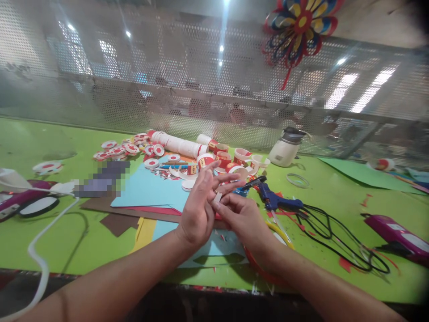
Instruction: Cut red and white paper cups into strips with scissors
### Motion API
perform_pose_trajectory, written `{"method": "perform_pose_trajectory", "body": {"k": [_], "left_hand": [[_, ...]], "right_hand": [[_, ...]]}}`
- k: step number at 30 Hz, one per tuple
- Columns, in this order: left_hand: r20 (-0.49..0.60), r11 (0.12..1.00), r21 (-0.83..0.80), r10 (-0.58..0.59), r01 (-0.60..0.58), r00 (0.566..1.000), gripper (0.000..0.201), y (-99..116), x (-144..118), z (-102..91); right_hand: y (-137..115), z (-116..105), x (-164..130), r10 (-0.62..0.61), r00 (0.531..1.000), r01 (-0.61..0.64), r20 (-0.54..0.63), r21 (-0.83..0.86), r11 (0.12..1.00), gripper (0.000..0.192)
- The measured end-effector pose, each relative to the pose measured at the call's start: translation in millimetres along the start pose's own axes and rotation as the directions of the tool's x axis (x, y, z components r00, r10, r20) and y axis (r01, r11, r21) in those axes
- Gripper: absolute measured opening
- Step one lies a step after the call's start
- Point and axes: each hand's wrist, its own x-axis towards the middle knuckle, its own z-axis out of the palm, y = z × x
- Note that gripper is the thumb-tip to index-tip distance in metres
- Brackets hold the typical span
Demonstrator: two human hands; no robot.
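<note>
My left hand (pixel 197 212) is held up over the stacked paper, its fingers stretched out and apart toward the right. My right hand (pixel 250 219) meets it, thumb and fingers pinched on a small white paper piece (pixel 217 197). That piece lies against the fingers of my left hand; whether it touches them cannot be made out. Beneath both hands are light blue paper sheets (pixel 140 188) over red and brown ones. Just beyond stand cut red-and-white paper cups (pixel 223 160). A blue glue gun (pixel 279 201) lies right of my right hand.
A row of nested paper cups (pixel 179 145) and several red-and-white discs (pixel 117 151) lie at the back left. A white jug (pixel 286 147) stands at the back. Black cable (pixel 335 241), a tape ring (pixel 297 180) and a purple device (pixel 398 235) are on the right. A white cord (pixel 42 237) crosses the left.
</note>
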Motion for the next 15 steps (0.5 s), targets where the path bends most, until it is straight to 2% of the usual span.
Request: {"method": "perform_pose_trajectory", "body": {"k": [5,9,12,15], "left_hand": [[0.012,1.0,-0.004,0.014,-0.014,1.0,0.047,1,-2,-0.4],[0.045,0.999,0.004,0.045,-0.045,0.998,0.048,-5,-1,-3.3],[0.061,0.996,0.033,0.08,-0.083,0.995,0.047,-9,1,-5.5],[0.0,0.991,0.107,0.081,-0.081,0.997,0.042,-9,6,-9.7]], "right_hand": [[0,1,-1,-0.041,0.996,0.039,-0.081,-0.033,0.999,0.019],[0,3,-3,-0.055,0.992,0.053,-0.116,-0.024,0.998,0.019],[0,4,-4,-0.034,0.994,0.034,-0.101,0.001,0.999,0.018],[-2,1,-2,-0.038,0.997,0.039,-0.061,0.015,0.999,0.018]]}}
